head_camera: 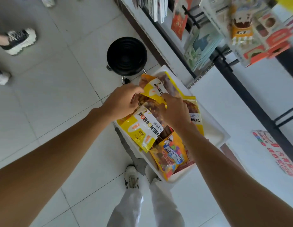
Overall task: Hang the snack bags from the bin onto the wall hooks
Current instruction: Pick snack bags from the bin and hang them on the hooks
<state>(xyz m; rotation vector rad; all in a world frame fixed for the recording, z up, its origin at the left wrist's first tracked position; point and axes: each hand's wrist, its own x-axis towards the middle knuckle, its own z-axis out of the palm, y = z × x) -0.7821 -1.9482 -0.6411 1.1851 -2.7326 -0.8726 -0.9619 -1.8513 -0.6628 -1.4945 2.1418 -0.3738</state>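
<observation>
yellow-and-white plastic snack bags point(142, 128) with black lettering, sitting in a white plastic bin point(216, 133). round black ribbed stool point(126, 55), pale grey tiled floor point(60, 79).

Both bare arms reach forward and down from the lower corners of the view, forearms drawing together so that the two hands meet close, nearly touching. The left hand point(121, 102) is seen from its back, wrist straight, its fingers point(136, 89) bent forward and pinching the upper edge of a yellow snack bag point(156, 90). The right hand point(173, 110) lies just beside it, also back up, with its fingers point(165, 97) curled down onto the lower part of the same bag. The fingertips of both hands are mostly hidden from view.
</observation>
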